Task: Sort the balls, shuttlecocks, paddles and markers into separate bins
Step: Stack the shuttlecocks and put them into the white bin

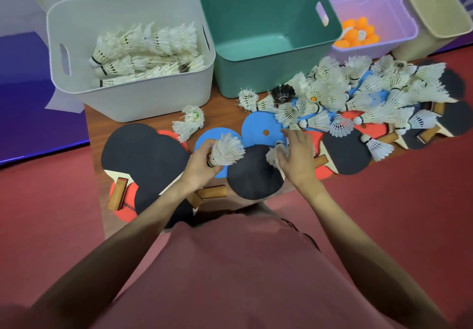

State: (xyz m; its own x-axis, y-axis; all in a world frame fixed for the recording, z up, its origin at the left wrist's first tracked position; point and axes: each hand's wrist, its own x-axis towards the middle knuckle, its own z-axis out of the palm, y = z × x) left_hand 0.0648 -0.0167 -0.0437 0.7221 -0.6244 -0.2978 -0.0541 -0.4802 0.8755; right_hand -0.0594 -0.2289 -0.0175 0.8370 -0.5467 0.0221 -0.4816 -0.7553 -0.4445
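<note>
- Right now my left hand (202, 161) is pinching a white shuttlecock (226, 151) by its cork end, feathers fanned up and away toward one o'clock; it sits low centre in my view, just above the paddles.
- My right hand (297, 157), at three o'clock from the left one, has its fingers loosely spread and curling over a second shuttlecock (275, 153) that lies on a black paddle (253, 175); I cannot tell whether I have it gripped yet.
- To do this well, I judge I should hold each by the firm cork, not the skirt: the feathers look brittle, frayed and easily crushed.
- Carrying both together to the white bin (76, 90) at eleven o'clock, already well filled with shuttlecocks, would probably save a trip.
- Dropping them in cork first should keep the skirts from snagging.
- Paddles beneath my hands are flat discs, matte black, red and blue rubber, with glossy wooden handles (212, 191).
- A big tangled heap of shuttlecocks (358, 98) covers more paddles at two o'clock.
- Farther out, the teal bin (268, 72) at twelve looks empty, smooth plastic; the lilac bin (399, 39) at one o'clock holds orange balls (358, 33).
</note>
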